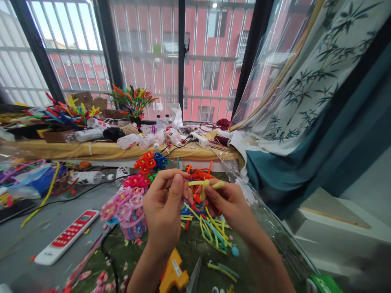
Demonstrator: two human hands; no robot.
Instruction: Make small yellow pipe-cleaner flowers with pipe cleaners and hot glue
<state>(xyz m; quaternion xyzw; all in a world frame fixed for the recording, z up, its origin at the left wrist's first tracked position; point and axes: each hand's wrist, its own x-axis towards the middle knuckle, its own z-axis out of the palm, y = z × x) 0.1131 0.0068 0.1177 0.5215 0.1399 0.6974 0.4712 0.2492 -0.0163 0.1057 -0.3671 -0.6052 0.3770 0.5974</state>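
Observation:
A pale yellow pipe cleaner (195, 184), bent into loops at its right part, is stretched between my two hands above the table. My left hand (166, 199) pinches its straight left end between thumb and fingers. With thumb and fingertips, my right hand (227, 199) grips the looped part. Beneath the hands lie cut yellow and teal pipe cleaners (210, 230) in a loose pile. Beyond them is a tangle of orange pipe cleaners (198, 174), partly hidden by my fingers. To the left stands a pot of pink pipe-cleaner flowers (130, 209).
A yellow glue gun (174, 272) and scissors (194, 276) lie near my forearms. On the left are a white remote (67, 237), a black cable (76, 194) and a plastic bottle (88, 177). The windowsill (104, 151) holds bottles and bunches of coloured pipe cleaners (131, 99). A curtain (320, 81) hangs at right.

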